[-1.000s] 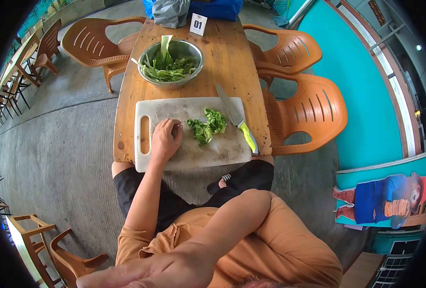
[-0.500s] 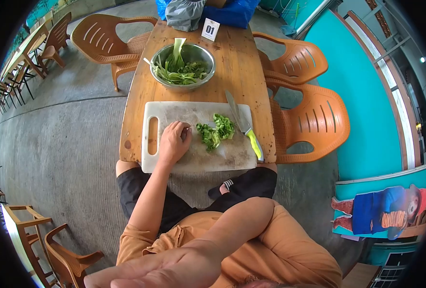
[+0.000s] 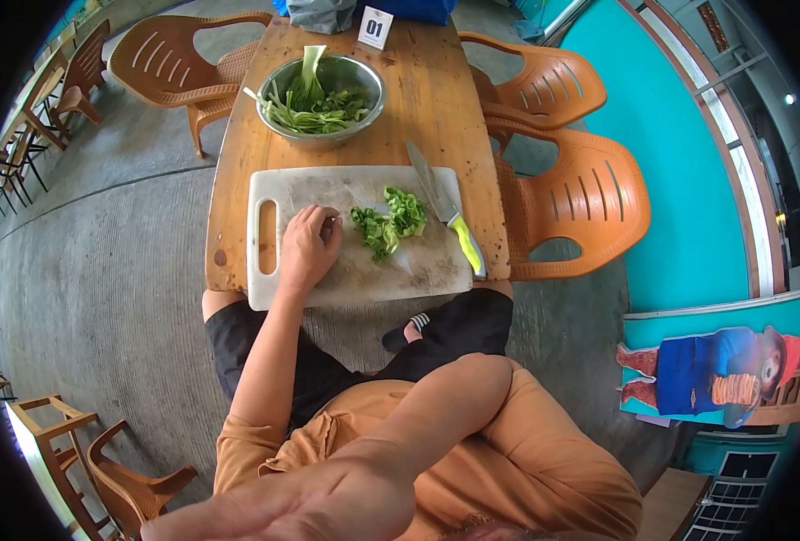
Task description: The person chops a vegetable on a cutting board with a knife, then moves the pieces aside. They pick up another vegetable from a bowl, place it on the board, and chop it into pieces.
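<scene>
My left hand (image 3: 308, 245) rests on the white cutting board (image 3: 328, 290), beside its handle slot, with its fingers curled together and nothing visible in them. Chopped green leaves (image 3: 387, 224) lie to its right, apart from it. A knife (image 3: 443, 200) with a yellow-green handle lies at the board's right side, its blade pointing away from me. Large and close at the bottom of the view, my right hand (image 3: 328, 500) is raised, empty, with its fingers stretched out and partly cut off by the frame. A metal bowl (image 3: 320, 139) behind the board holds long cut greens.
The wooden table (image 3: 436, 99) bears a "01" sign (image 3: 375, 28) and grey and blue bags (image 3: 323, 13) at its far end. Orange chairs (image 3: 179, 63) flank it on both sides. A teal wall (image 3: 652, 135) stands at the right.
The view has shifted, so the table and its things sit slightly higher and further left in the frame. My left hand stays on the board, and the knife and greens keep their places there.
</scene>
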Available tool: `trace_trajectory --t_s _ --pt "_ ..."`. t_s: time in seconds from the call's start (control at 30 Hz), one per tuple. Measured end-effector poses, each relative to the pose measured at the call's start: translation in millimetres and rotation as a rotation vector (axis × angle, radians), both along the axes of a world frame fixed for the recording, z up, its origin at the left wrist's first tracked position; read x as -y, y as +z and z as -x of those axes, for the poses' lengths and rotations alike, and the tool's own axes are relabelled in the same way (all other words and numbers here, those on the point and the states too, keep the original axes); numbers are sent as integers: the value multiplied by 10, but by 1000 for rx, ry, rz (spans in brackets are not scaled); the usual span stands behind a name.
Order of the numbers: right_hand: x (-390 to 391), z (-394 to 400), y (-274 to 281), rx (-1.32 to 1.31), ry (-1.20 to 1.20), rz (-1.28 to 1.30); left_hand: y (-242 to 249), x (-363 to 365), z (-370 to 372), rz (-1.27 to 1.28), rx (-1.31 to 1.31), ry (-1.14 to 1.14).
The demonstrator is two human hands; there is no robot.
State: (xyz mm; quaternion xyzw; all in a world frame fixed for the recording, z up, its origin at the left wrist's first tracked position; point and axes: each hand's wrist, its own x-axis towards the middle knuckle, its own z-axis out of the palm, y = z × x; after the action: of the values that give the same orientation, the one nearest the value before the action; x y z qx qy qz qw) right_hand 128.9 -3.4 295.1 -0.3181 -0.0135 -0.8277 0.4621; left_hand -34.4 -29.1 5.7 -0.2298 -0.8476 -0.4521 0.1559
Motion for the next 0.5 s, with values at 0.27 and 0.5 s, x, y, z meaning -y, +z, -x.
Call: trace_trajectory --t_s 0.27,0.5 --pt "-464 367 -697 -786 -1057 -760 -96 19 34 -11 -26 4" --pt "-1877 960 -2114 -1328 -1701 -1819 -35 38 18 -54 -27 -5"
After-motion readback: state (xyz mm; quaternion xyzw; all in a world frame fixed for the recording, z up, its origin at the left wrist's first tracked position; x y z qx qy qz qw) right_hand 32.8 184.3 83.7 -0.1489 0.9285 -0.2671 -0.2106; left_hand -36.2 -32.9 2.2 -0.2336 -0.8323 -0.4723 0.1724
